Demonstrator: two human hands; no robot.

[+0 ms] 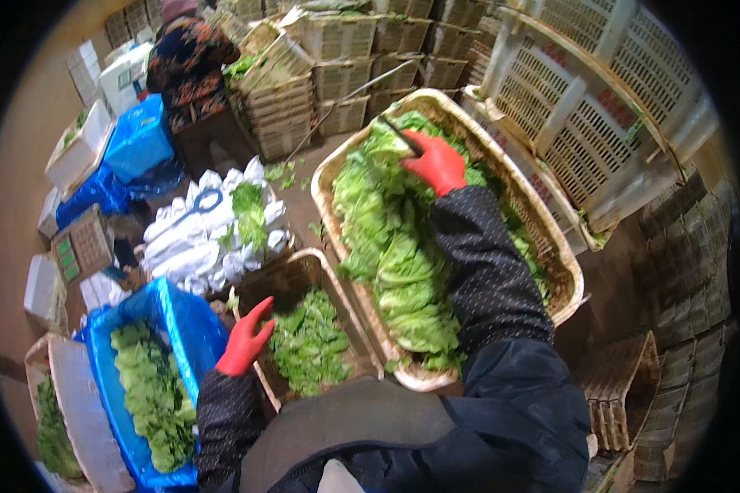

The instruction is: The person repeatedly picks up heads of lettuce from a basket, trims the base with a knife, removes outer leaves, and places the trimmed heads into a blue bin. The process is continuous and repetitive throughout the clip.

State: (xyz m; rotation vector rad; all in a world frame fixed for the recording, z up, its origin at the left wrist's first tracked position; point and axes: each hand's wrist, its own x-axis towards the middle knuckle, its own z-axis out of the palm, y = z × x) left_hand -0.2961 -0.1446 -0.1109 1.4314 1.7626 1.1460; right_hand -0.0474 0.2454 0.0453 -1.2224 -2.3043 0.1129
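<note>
Over the far part of a large plastic crate (pixel 567 283), my right hand (pixel 435 161) in a red glove grips a knife (pixel 401 132) with a dark blade. Green lettuce heads (pixel 407 271) lie in rows in that crate, and the blade is above the leaves at its far end. My left hand (pixel 246 339), also in a red glove, has its fingers spread with nothing in them. It hovers at the left side of a smaller crate (pixel 339 280), which holds loose green leaves (pixel 311 345).
A blue-lined box (pixel 188 308) of lettuce stands at left. Beyond it are white wrapped bundles (pixel 191 246) with leaves on top and a scale (pixel 83 246). Tall stacked crates (pixel 561 111) rise at right. A co-worker (pixel 191 74) stands at the far left beside more crates (pixel 280 111).
</note>
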